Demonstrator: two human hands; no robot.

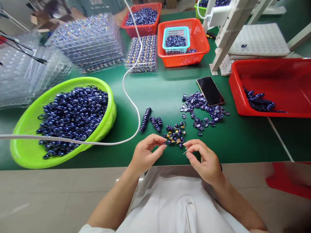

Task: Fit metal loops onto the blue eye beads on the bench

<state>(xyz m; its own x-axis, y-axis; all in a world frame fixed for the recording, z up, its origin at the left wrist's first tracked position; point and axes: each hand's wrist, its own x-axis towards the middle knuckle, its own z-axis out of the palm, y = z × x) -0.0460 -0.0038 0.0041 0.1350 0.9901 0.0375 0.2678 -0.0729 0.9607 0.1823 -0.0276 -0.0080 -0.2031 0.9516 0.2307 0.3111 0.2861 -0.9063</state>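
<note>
Over the front edge of the green table, my left hand (145, 154) curls with thumb and index fingertips nearly together; whatever is between them is too small to name. My right hand (205, 160) is closed in a pinch, and a tiny glinting piece shows at its fingertips. Between and just beyond both hands lies a small pile of dark blue and gold beads (175, 133). Behind it are a stacked roll of blue rings (145, 119) and shorter rolls (156, 123). To the right spreads a scatter of flat, shiny blue pieces (201, 108), partly under a phone (210, 91).
A green basket (112, 111) heaped with blue rings stands left, crossed by a white cable (132, 103). Stacked clear trays (102, 48), an orange basket (167, 60) and a red basket (141, 30) stand behind. A red bin (284, 74) is at right. Another person (102, 8) sits opposite.
</note>
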